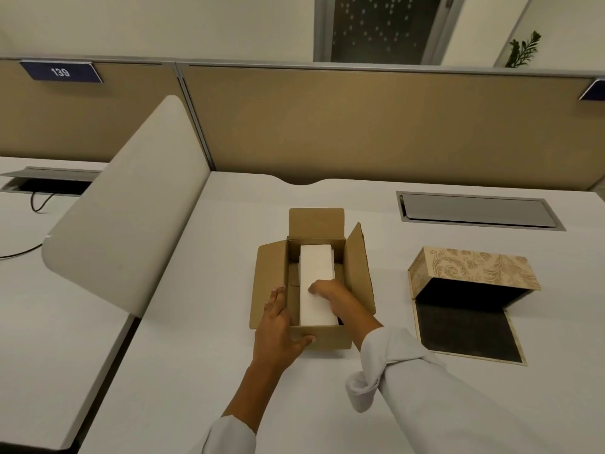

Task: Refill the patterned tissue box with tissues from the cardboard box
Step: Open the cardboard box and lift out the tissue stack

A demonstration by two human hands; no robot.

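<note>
An open cardboard box sits mid-desk with its flaps spread. Inside it lies a white stack of tissues. My right hand is down in the box, fingers curled on the near part of the stack. My left hand rests flat against the box's left flap and near corner, thumb on the front wall. To the right stands the patterned tissue box, beige with a floral print, opened so that its dark inside and its flat base panel show. No tissues are visible in it.
A curved beige divider rises on the left. A metal cable hatch is set into the desk behind the patterned box. A tan partition wall closes the back. A cable runs on the neighbouring desk.
</note>
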